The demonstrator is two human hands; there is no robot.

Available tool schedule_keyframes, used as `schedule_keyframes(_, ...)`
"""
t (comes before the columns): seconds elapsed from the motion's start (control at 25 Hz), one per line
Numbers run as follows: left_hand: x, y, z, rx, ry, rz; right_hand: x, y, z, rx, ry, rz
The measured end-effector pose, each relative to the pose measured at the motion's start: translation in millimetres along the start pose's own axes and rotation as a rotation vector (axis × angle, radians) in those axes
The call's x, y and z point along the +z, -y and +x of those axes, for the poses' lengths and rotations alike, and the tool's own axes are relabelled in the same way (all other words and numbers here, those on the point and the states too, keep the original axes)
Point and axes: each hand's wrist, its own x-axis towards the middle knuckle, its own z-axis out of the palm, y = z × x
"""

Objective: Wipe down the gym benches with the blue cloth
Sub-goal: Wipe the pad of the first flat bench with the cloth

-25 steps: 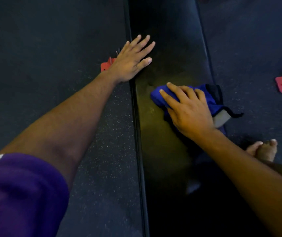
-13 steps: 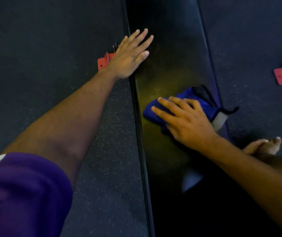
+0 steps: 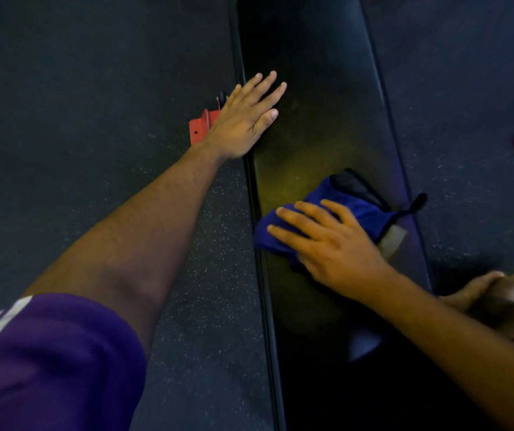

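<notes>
Right hand [image 3: 336,253] flat on blue cloth [image 3: 352,209]; left hand [image 3: 246,119] spread at ten o'clock, empty, on the bench [image 3: 321,98]; the loose cloth edge could bunch and skip patches.

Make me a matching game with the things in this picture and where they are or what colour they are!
Things:
1. left hand
2. right hand
3. blue cloth
4. sleeve

Descriptions:
A. purple
B. flat on the bench's left edge, holding nothing
C. pressed on the bench under a hand
D. fingers spread on the cloth

Pairs: 1-B, 2-D, 3-C, 4-A
</notes>
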Motion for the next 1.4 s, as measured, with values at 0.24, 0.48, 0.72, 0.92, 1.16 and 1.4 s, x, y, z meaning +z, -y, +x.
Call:
schedule_keyframes(0.24, -20.0, -12.8, 4.1, -0.062, 0.153, 0.081, -13.9, -19.7, 65.5, 0.309, 0.003, 0.013)
schedule_keyframes(0.48, -27.6, -100.5, -26.4, -0.265, 0.145, 0.103, -22.9, 7.3, -4.4, 0.183, 0.143, 0.077)
schedule_keyframes(0.72, 66.2, -158.4, -107.1, -0.409, -0.178, -0.037, -16.4, -48.7, -45.4, 0.32, 0.08, 0.039)
schedule_keyframes(0.92, 68.0, -154.5, -104.5, -0.401, -0.21, 0.052, -16.5, -38.0, -52.3, 0.435, 0.056, 0.127)
schedule_keyframes(1.16, 66.1, -170.0, -101.1, -0.426, -0.187, 0.104, -10.2, 52.4, -192.0, 0.436, 0.065, 0.12)
schedule_keyframes(1.4, 65.5, -163.0, -106.6, -0.403, -0.229, 0.051, -10.4, -19.6, -104.2, 0.537, 0.048, 0.185)
